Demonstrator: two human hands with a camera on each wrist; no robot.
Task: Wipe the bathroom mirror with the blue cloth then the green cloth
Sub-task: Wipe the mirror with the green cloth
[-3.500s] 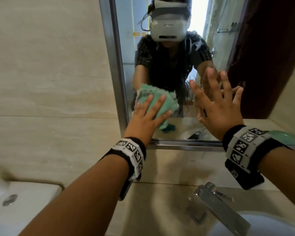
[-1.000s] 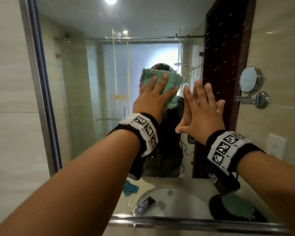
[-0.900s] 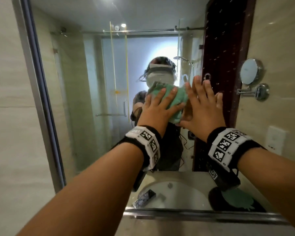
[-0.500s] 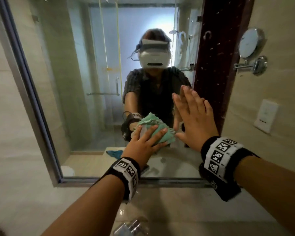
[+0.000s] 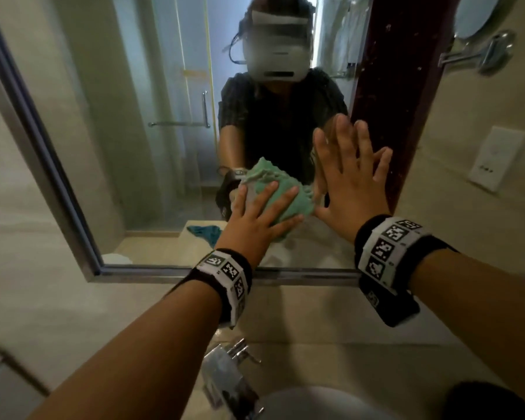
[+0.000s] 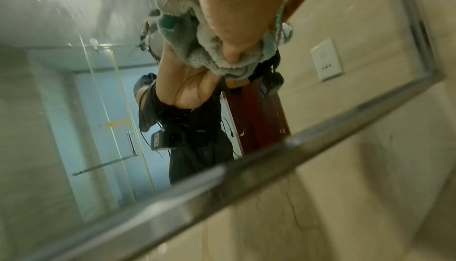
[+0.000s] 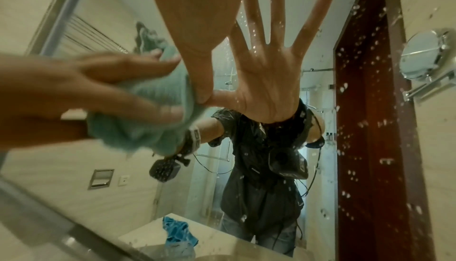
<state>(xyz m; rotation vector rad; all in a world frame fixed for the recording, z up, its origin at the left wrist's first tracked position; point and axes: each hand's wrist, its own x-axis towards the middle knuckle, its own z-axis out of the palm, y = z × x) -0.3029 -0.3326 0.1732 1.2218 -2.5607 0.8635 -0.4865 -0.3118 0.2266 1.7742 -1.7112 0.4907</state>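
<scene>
My left hand [image 5: 255,216] holds the bunched green cloth [image 5: 285,201] against the lower part of the mirror [image 5: 134,116], just above its metal bottom frame [image 5: 225,271]. Its fingers spread over the cloth. In the left wrist view the thumb sinks into the folds of the green cloth [image 6: 204,51]. My right hand [image 5: 352,177] lies flat on the glass beside the cloth, fingers spread and holding nothing. The right wrist view shows the right hand [image 7: 197,21] on the glass and the green cloth [image 7: 148,125] under the left fingers. The blue cloth [image 5: 205,231] appears only as a reflection, lying on the counter.
A chrome faucet [image 5: 225,380] and a white basin [image 5: 315,404] sit below my arms. Water drops [image 7: 370,89] dot the right part of the glass. Beige tiled wall borders the mirror on the left. A dark object [image 5: 482,401] sits at the bottom right.
My left hand has drawn the green cloth down the glass from head height to just above the bottom frame. The right hand stayed flat on the mirror and came lower too.
</scene>
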